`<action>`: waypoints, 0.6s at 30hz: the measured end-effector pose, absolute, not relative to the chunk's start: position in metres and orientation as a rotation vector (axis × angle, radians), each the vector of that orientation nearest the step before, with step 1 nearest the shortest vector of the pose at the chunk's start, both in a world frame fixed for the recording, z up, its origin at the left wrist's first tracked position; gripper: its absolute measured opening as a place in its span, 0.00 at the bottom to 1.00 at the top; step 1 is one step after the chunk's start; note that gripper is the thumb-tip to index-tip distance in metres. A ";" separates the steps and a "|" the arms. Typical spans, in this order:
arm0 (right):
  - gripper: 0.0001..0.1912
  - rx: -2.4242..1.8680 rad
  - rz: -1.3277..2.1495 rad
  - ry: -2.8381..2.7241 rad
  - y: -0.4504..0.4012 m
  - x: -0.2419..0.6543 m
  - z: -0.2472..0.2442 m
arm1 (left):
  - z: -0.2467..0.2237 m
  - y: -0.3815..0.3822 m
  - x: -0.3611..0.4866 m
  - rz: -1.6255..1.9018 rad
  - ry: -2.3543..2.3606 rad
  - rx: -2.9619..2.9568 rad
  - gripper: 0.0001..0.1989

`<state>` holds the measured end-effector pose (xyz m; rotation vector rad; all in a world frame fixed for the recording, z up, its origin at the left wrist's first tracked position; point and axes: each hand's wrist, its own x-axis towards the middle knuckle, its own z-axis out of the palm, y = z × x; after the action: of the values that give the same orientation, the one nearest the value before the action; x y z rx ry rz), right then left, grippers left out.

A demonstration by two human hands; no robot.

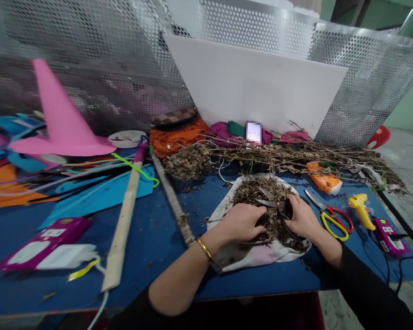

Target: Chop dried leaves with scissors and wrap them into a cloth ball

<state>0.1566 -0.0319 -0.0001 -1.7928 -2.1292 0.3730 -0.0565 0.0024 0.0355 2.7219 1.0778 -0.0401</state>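
Observation:
My right hand (301, 217) is closed around the black handles of a pair of scissors (270, 203), whose blades stand apart and point left over a heap of crumbled dried plant (246, 190). The heap lies on a white cloth (223, 204) spread on the blue table. From the left, my left hand (246, 222) reaches in, fingers curled onto dried plant stems just below the blade tips. Its fingertips are partly hidden in the brown bits. A second pair of scissors (326, 215), with red and yellow handles, lies to the right of my right hand.
Long dry twigs (296, 153) lie along the back, before a white board (261, 82). On the right are an orange packet (323, 178), a yellow glue gun (361, 208) and a purple device (390, 236). Leftward are a bare stick (124, 229) and a pink paper hat (60, 119).

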 end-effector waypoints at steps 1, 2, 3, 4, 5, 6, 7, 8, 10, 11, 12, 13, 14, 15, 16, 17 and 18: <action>0.31 -1.775 0.376 -2.138 -0.032 0.157 0.000 | 0.035 0.004 -0.058 -0.025 1.075 2.707 0.08; 0.32 -1.760 0.380 -2.152 -0.032 0.158 0.000 | 0.036 0.006 -0.059 -0.001 1.079 2.678 0.08; 0.33 -1.747 0.384 -2.170 -0.032 0.160 0.000 | 0.037 0.008 -0.061 0.034 1.090 2.636 0.08; 0.35 -1.738 0.384 -2.191 -0.032 0.161 0.001 | 0.039 0.011 -0.062 0.079 1.105 2.584 0.08; 0.37 -1.734 0.379 -2.221 -0.032 0.163 0.002 | 0.040 0.013 -0.064 0.133 1.121 2.526 0.09; 0.38 -1.736 0.364 -2.256 -0.032 0.164 0.003 | 0.042 0.015 -0.066 0.192 1.135 2.469 0.09; 0.38 -1.746 0.337 -2.295 -0.033 0.165 0.005 | 0.043 0.017 -0.067 0.248 1.149 2.421 0.10; 0.38 -1.761 0.299 -2.333 -0.033 0.167 0.006 | 0.043 0.019 -0.069 0.295 1.162 2.388 0.10; 0.36 -1.795 0.216 -2.399 -0.034 0.168 0.008 | 0.042 0.021 -0.070 0.344 1.181 2.371 0.12; 0.36 -1.807 0.184 -2.424 -0.035 0.169 0.009 | 0.041 0.022 -0.071 0.348 1.193 2.379 0.12; 0.36 -1.815 0.160 -2.442 -0.036 0.170 0.010 | 0.039 0.023 -0.071 0.344 1.205 2.393 0.12; 0.36 -1.816 0.141 -2.459 -0.036 0.170 0.010 | 0.038 0.023 -0.072 0.336 1.217 2.406 0.12; 0.36 -1.818 0.125 -2.475 -0.037 0.171 0.011 | 0.036 0.024 -0.072 0.331 1.229 2.418 0.13; 0.37 -1.823 0.107 -2.486 -0.037 0.171 0.012 | 0.035 0.025 -0.072 0.329 1.238 2.425 0.13; 0.36 -1.832 0.089 -2.494 -0.038 0.172 0.013 | 0.035 0.025 -0.072 0.331 1.243 2.428 0.13; 0.35 -1.843 0.073 -2.501 -0.038 0.172 0.014 | 0.035 0.026 -0.071 0.336 1.243 2.426 0.13; 0.34 -1.854 0.060 -2.508 -0.038 0.171 0.015 | 0.035 0.027 -0.071 0.343 1.240 2.418 0.13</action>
<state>0.1712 -0.0383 0.0151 -1.8539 -2.5081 0.0603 -0.0708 0.0271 0.0354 2.4176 1.2396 0.3433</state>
